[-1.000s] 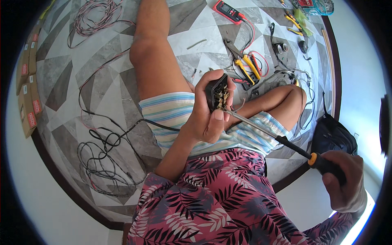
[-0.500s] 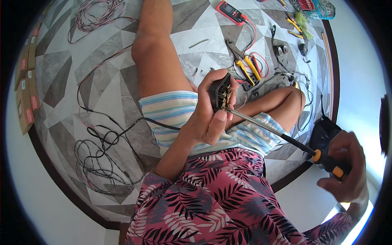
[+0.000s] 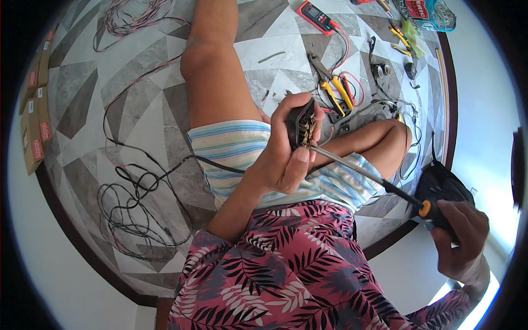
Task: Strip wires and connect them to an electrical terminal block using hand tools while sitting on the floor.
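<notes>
My left hand (image 3: 279, 163) is closed round a black electrical socket housing (image 3: 297, 124), its open side turned right with brass contacts showing. The tip of a long screwdriver (image 3: 352, 166) meets the lower end of these contacts, beside my left thumb. At the far right, my right hand (image 3: 465, 239) grips the screwdriver's black and orange handle. A black cable (image 3: 212, 164) runs from the left over my shorts and passes behind my left forearm. Whether it joins the housing is hidden.
Ahead lie yellow-handled pliers (image 3: 333, 88), a red multimeter (image 3: 315, 17) with leads and yellow-handled cutters (image 3: 401, 38). Tangled black cable (image 3: 137, 214) spreads at left, near brown boxes (image 3: 34, 132). A black bag (image 3: 443, 184) stands at right by the wall.
My right hand's fingers have closed farther round the screwdriver handle, hiding its lower orange part. The screwdriver tip stays at the contacts, and my left hand keeps its hold on the housing.
</notes>
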A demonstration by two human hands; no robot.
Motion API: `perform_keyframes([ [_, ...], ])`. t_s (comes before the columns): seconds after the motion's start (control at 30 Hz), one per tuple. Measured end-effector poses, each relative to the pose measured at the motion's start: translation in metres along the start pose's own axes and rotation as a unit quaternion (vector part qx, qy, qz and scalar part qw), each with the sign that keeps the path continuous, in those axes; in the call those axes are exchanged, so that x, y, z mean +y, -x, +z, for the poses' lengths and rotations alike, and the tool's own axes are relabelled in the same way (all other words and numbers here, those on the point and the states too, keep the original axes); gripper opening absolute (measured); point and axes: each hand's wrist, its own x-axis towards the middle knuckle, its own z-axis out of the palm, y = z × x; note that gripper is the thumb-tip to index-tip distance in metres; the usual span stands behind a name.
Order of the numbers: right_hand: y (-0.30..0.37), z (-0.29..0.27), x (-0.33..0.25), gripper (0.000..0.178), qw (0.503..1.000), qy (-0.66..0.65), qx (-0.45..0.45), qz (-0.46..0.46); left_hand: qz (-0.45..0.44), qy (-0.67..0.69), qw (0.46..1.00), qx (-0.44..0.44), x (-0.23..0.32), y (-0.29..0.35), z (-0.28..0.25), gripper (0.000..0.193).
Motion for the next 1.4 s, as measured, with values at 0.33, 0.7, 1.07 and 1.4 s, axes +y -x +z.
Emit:
perform_keyframes([
  [0.33, -0.003, 0.005, 0.007, 0.038, 0.996, 0.058, -0.008, -0.074, -0.015, 0.001, 1.0, 0.01, 0.003, 0.0, 0.0, 0.07],
  [0.7, 0.002, 0.009, 0.006, 0.033, 1.0, 0.009, -0.01, -0.018, 0.01, -0.004, 1.0, 0.006, -0.004, 0.002, -0.001, 0.069],
  [1.07, -0.008, 0.004, 0.011, 0.031, 0.999, -0.031, -0.023, -0.026, 0.006, -0.006, 1.0, 0.017, 0.001, 0.003, -0.003, 0.07],
  [1.4, -0.006, 0.002, 0.003, 0.03, 0.995, 0.084, -0.013, -0.061, 0.001, 0.004, 1.0, 0.028, 0.0, 0.0, 0.0, 0.072],
])
